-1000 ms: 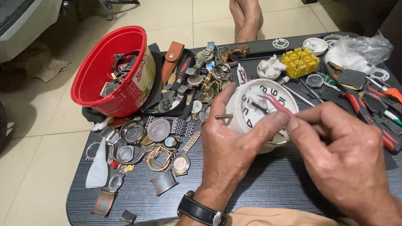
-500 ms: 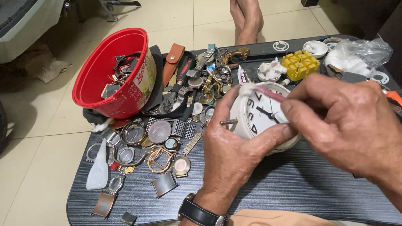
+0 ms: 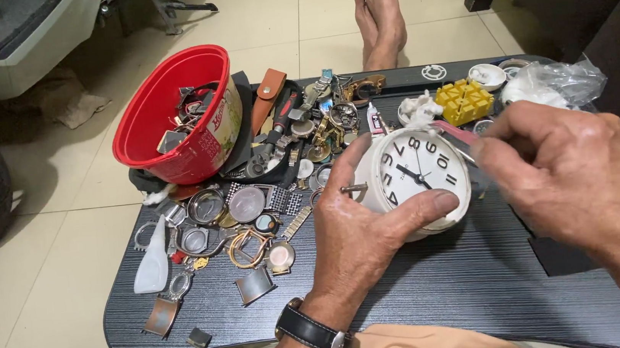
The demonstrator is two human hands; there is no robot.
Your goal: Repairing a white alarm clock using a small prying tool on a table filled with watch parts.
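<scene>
Head view: left hand [image 3: 354, 231] cradles the white alarm clock [image 3: 417, 174] above the table [image 3: 445, 290], fingers clamped around its rim. Right hand [image 3: 563, 170] pinches a thin tool [image 3: 456, 136]. Light, probably fragile face; rim-hold looks safest.

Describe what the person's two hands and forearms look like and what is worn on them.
Both are bare, with no gloves and no sleeves in view. The left hand has a wristwatch at the wrist, on a black leather strap with pale stitching and a silver-coloured buckle. The right hand shows no ring, band or watch.
</scene>
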